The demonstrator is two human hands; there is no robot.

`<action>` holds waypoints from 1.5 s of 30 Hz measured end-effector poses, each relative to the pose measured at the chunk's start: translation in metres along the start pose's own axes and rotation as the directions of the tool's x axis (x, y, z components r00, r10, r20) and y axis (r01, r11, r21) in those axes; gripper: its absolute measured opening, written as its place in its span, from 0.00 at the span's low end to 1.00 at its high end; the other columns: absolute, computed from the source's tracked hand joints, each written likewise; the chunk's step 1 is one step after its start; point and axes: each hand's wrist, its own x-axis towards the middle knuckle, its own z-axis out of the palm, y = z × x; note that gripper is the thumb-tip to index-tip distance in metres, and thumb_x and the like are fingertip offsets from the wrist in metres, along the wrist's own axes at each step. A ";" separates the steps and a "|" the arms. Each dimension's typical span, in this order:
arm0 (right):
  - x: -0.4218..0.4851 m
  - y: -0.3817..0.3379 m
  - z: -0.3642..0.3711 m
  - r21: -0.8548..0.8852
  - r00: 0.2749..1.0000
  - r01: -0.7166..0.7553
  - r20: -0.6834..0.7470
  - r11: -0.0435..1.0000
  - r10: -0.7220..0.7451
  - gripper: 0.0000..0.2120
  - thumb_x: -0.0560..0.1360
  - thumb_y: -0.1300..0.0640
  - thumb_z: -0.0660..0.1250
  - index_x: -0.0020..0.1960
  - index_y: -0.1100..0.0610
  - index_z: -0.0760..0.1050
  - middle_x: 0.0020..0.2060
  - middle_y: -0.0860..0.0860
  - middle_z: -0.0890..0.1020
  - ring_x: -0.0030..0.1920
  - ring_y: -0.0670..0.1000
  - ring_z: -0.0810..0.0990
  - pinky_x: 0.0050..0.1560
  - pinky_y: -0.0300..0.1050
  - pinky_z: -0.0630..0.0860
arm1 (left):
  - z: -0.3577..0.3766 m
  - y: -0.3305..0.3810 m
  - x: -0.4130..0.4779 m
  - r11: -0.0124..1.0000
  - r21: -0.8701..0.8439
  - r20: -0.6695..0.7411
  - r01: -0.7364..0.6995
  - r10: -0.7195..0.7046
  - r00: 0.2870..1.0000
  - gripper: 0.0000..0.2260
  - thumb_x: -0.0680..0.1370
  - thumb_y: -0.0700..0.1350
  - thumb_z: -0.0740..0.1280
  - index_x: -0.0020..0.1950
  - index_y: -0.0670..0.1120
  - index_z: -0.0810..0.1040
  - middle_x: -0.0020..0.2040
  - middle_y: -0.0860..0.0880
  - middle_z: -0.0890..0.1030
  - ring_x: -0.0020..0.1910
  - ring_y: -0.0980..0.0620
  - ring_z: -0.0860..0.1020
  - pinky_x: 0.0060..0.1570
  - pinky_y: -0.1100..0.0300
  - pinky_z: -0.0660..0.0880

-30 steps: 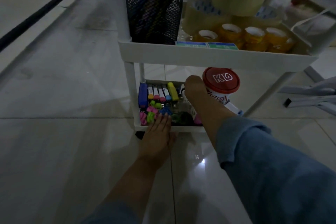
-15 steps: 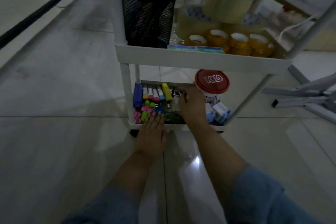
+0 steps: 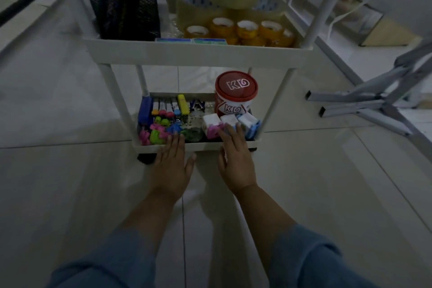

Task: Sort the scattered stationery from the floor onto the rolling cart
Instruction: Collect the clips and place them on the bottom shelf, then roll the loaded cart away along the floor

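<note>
I'm watching both hands working at the front lip of the rolling cart (image 3: 187,145), bottom shelf, centre of frame. Left hand (image 3: 171,166) is lying flat, fingers spread and loose, tips over the lip near the bright pink/green clips (image 3: 155,134), gripping nothing. Right hand (image 3: 236,163) is also open, fingertips touching the little white tape dispensers (image 3: 230,124) w/ pink and blue bases, just in front of the red-lidded tub (image 3: 235,98). Not pinching anything that I can make out.

Stationery is sitting on the cart already: markers (image 3: 167,107) lined up at the back left of the lower shelf, clips in front, dispensers at the right. Upper shelf, top of frame, is holding a mesh pen cup (image 3: 126,4) and tape rolls (image 3: 245,28). No loose items showing on the floor tiles (image 3: 70,194) in this view.

Handling, as I'm judging it: dispensers are looking light, hard plastic, smooth, prob easy to knock over, so I'd be taking them by the flat sides btw thumb and forefinger. Clips are small and springy, better scooped than pinched. Tub looks bulkier; grip around the body, not the lid.

Vs half a sec ago: right hand is pulling back from deeper in the shelf mid-section to the front right, and the dispensers it was covering are now showing. Left hand is barely shifting. Camera is tipping closer to the cart.
</note>
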 end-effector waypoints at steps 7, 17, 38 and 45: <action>-0.027 -0.005 -0.029 -0.029 0.996 0.014 0.091 0.999 -0.011 0.23 0.72 0.61 0.61 0.68 0.59 0.67 0.68 0.59 0.70 0.72 0.59 0.61 0.70 0.55 0.57 | -0.029 0.016 -0.010 0.996 0.026 0.087 -0.085 0.082 0.993 0.27 0.82 0.55 0.49 0.77 0.46 0.46 0.78 0.50 0.46 0.76 0.55 0.43 0.74 0.58 0.44; -0.020 -0.100 -0.244 -0.015 0.946 -0.162 0.283 0.987 0.159 0.23 0.76 0.63 0.61 0.70 0.61 0.65 0.70 0.59 0.68 0.74 0.59 0.57 0.69 0.44 0.55 | -0.212 0.110 -0.086 0.996 -0.090 0.238 -0.002 0.023 0.971 0.26 0.82 0.55 0.49 0.77 0.47 0.48 0.78 0.50 0.46 0.77 0.52 0.46 0.74 0.51 0.47; 0.110 -0.307 -0.569 0.112 0.925 -0.227 0.337 0.967 0.178 0.22 0.79 0.58 0.59 0.72 0.56 0.62 0.71 0.54 0.66 0.74 0.53 0.57 0.70 0.43 0.57 | -0.597 0.256 -0.147 0.975 -0.160 0.207 0.155 -0.120 0.971 0.26 0.81 0.56 0.49 0.77 0.50 0.49 0.78 0.51 0.48 0.77 0.52 0.46 0.74 0.50 0.44; 0.123 -0.319 -0.577 0.150 0.890 -0.322 0.386 0.935 0.244 0.21 0.80 0.55 0.57 0.72 0.55 0.61 0.72 0.53 0.64 0.75 0.52 0.54 0.71 0.42 0.55 | -0.635 0.227 -0.149 0.969 -0.144 0.237 0.198 -0.161 0.958 0.27 0.81 0.57 0.49 0.77 0.49 0.48 0.78 0.49 0.48 0.77 0.51 0.46 0.74 0.50 0.44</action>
